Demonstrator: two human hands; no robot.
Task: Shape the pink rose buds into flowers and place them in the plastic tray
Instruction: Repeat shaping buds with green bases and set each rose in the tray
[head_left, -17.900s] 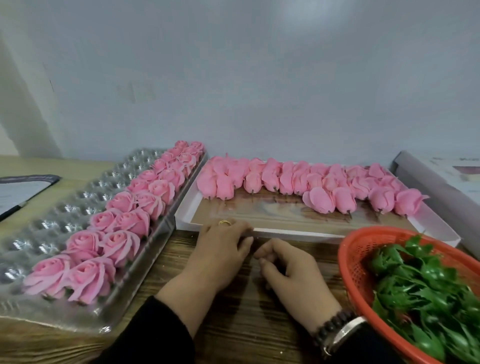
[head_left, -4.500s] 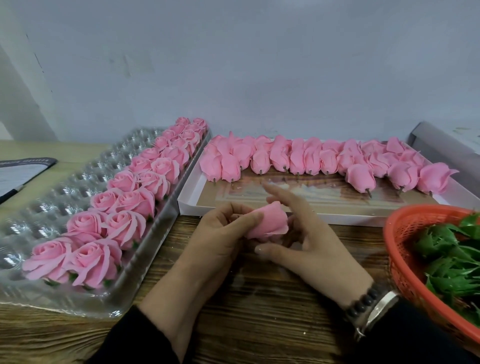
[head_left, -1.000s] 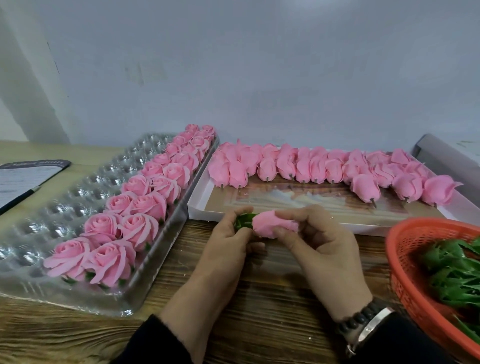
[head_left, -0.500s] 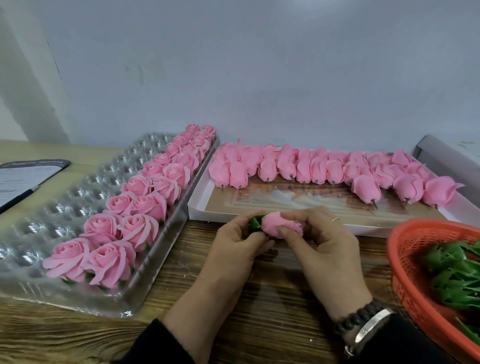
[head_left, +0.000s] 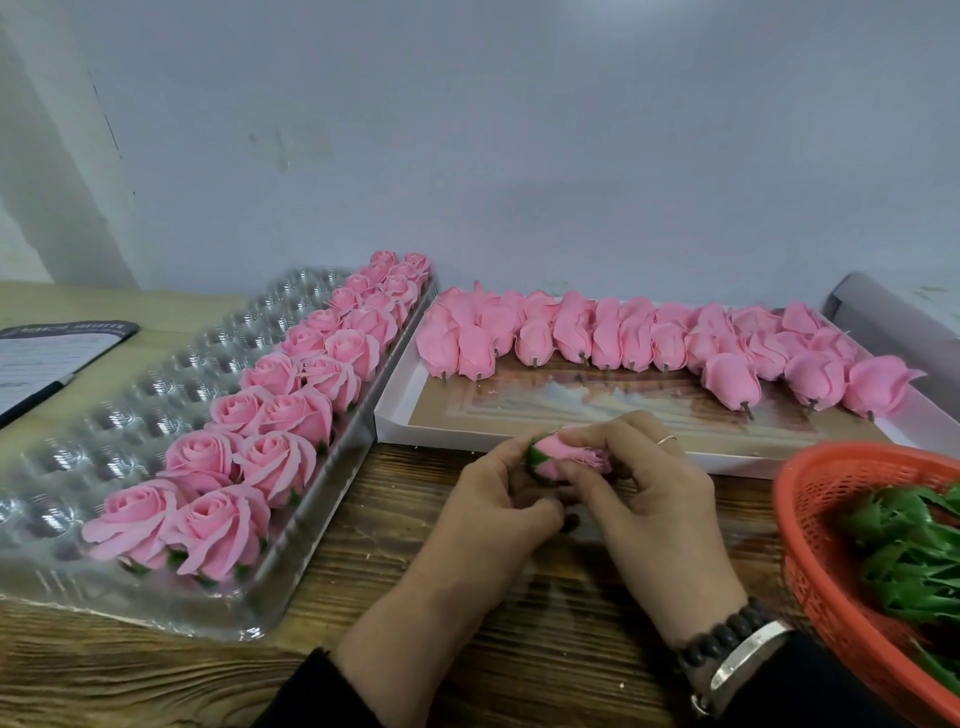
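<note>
Hold the bud (head_left: 569, 457) softly by its green base with the left hand (head_left: 493, 499) and peel the outer petals back a little at a time with the right hand (head_left: 644, 493) — pull too hard and a thin petal may tear. Both hands are curled around the bud, just above the table (head_left: 415, 639) and near the white box (head_left: 400, 415). It is pink and mostly closed — not yet open like the roses (head_left: 291, 410) in the tray (head_left: 104, 415).
</note>
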